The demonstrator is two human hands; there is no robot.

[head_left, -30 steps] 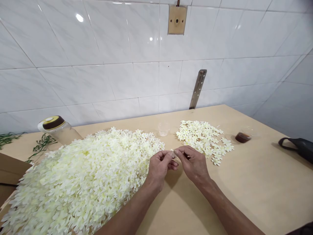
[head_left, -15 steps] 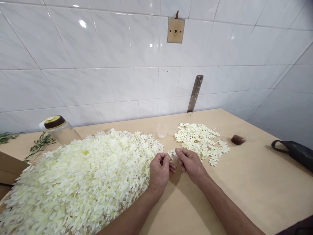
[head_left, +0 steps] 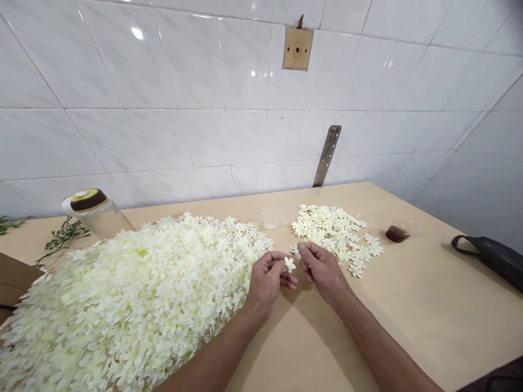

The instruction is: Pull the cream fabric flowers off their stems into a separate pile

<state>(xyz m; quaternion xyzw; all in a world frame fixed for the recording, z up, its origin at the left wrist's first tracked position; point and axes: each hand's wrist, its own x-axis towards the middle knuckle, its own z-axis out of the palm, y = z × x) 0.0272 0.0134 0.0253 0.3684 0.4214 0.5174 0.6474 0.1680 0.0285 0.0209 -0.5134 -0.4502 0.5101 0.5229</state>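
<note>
My left hand (head_left: 269, 275) is closed, its thumb and forefinger pinching a small white artificial flower (head_left: 290, 264) with a pale yellow centre. Close beside it, my right hand (head_left: 321, 268) is also closed in a pinch, and another white flower (head_left: 295, 250) shows at its fingertips. Both hands hover over the table between two lots of blossoms. A large heap of white flowers (head_left: 151, 294) spreads to the left, reaching up to my left wrist. Beyond my right hand lies a smaller, flatter cluster of flowers (head_left: 327, 228).
A small clear cup (head_left: 271, 219) stands near the wall, and another cup with dark liquid (head_left: 397, 233) sits to the right. A bottle (head_left: 102, 215) and green plastic stems (head_left: 65, 237) are at back left. A black strapped pouch (head_left: 490, 253) lies at the right edge.
The flower in my left hand has come into clear view, facing up. My two hands have shifted only slightly, and the camera view has moved a little.
</note>
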